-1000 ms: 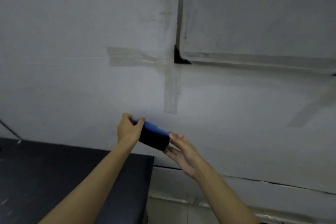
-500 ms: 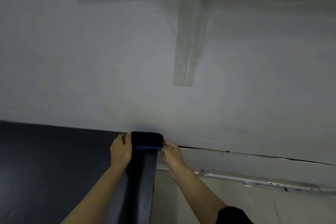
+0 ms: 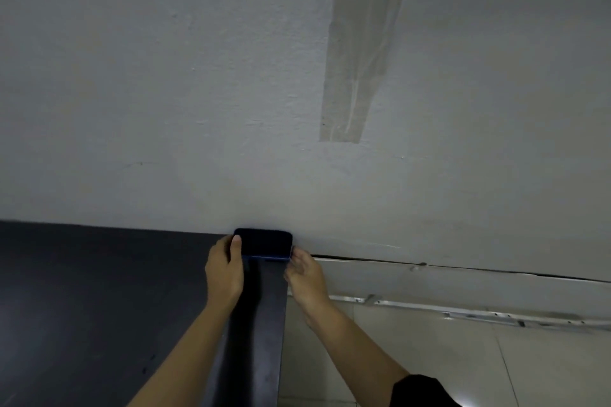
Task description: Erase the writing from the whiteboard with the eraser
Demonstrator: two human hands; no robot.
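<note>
The eraser, dark felt up with a blue body under it, sits at the far right corner of the black table, against the wall. My left hand grips its left end, thumb on the felt. My right hand holds its right end with its fingertips. No whiteboard and no writing are in view.
A pale wall fills the upper view, with a strip of clear tape stuck to it. A crack runs along the wall base on the right. Below that lie a metal rail and tiled floor.
Both hands have brought the eraser down from mid-air in front of the wall onto the table's far corner. The view has tilted downward, so the framed board at upper right has left the frame.
</note>
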